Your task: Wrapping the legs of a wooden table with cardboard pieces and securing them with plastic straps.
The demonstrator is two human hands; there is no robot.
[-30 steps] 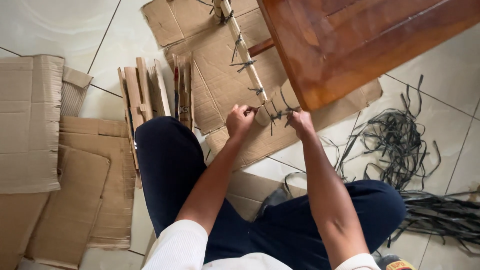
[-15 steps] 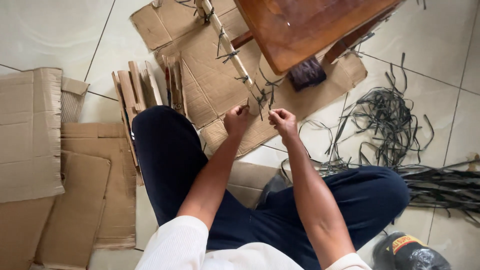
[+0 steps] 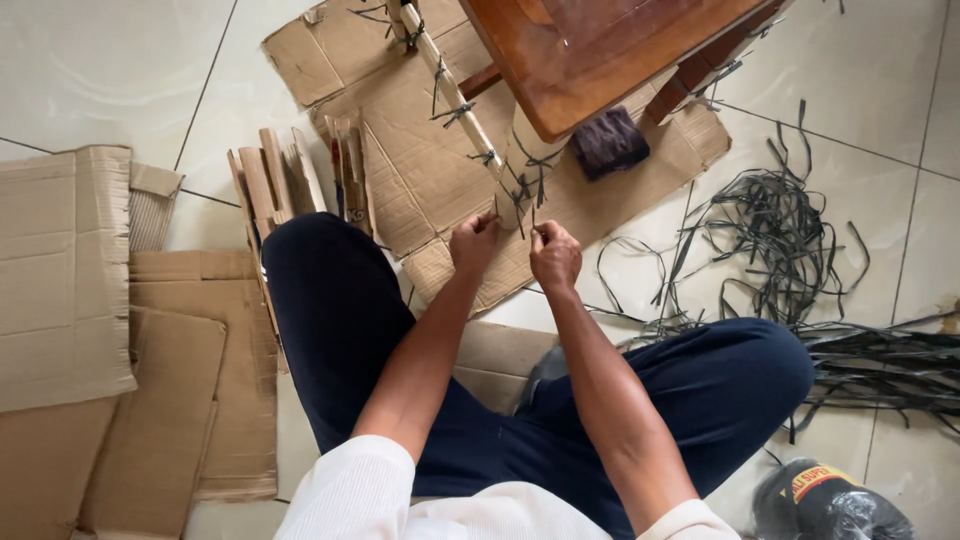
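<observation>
I sit cross-legged on a tiled floor. My left hand [image 3: 473, 243] and my right hand [image 3: 553, 256] are close together, each pinching an end of a thin black strap [image 3: 520, 190]. The strap is looped around a long rolled cardboard strip [image 3: 452, 92] that runs diagonally away from me, with several black ties along it. The near end of the strip leans beside the cardboard-wrapped leg [image 3: 520, 165] of a brown wooden table [image 3: 600, 50]. Flattened cardboard [image 3: 420, 190] lies under the strip.
A tangle of black straps [image 3: 770, 240] lies on the tiles to the right, and a bundle of them [image 3: 890, 365] further right. Flat cardboard sheets [image 3: 70, 280] are stacked at left, folded cardboard strips [image 3: 280, 180] beside my knee. A dark brush [image 3: 608, 142] lies under the table; a black roll [image 3: 830, 505] sits bottom right.
The view has shifted, so the table now sits higher and further right. My hands have drawn back slightly from the strip and now hold the strap ends closer together.
</observation>
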